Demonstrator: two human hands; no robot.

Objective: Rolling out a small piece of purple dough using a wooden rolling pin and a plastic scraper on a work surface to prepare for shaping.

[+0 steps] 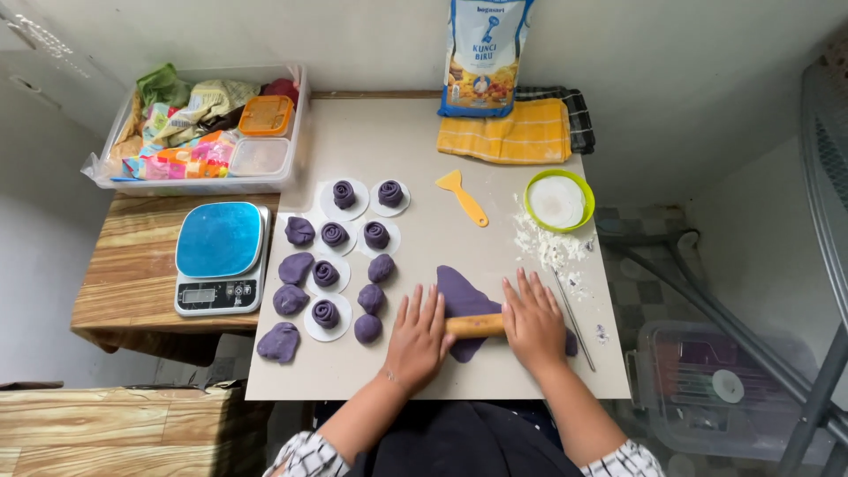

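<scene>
A: Two hands on one pin, as I see it from here. Board (424,371) first, biggest. Purple dough sheet (464,296) sits approx 5 o'clock on it.

B: Pin axis?

A: Rolling pin (475,325) lies 9-to-3 across the sheet. Left hand (417,340) and right hand (533,322) rest flat, palms pressing, fingers open, not clenched. Dough reaches toward 12 from the pin; both hands equally near.

B: Rest?

A: Dough balls (369,299) at 9 o'clock.

You see a blue-white flour bag (485,55) standing at the wall, colourful sachets (177,141) in the plastic bin (296,132), and the scale's small grey screen (198,296).
</scene>
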